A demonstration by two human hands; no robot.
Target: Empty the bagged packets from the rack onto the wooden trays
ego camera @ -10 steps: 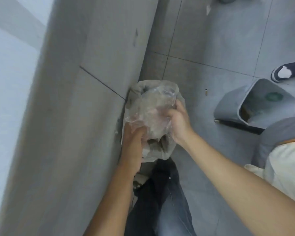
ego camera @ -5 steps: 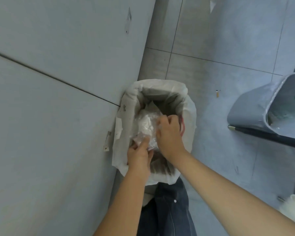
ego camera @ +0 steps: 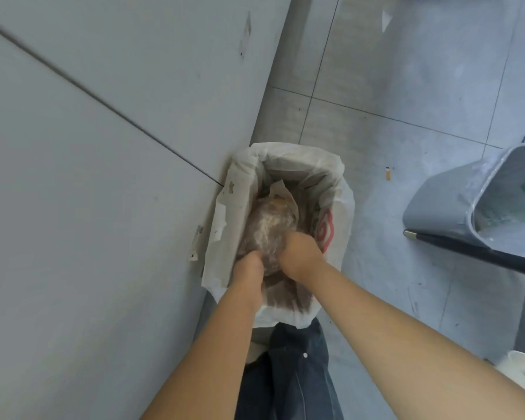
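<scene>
A crumpled clear plastic bag (ego camera: 270,234), rounded and dusty, sits inside the white-lined bin (ego camera: 340,207) against the grey wall (ego camera: 103,177). The left hand (ego camera: 249,268) and right hand (ego camera: 300,253) both push into it from the near side, fingers buried; their grip cannot be told. Floor tiles (ego camera: 406,71) are smooth grey.

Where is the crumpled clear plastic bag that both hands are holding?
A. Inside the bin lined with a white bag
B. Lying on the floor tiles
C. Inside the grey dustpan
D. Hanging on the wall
A: the left hand and right hand press the crumpled clear plastic bag down within the rim of the white-lined bin.
</scene>
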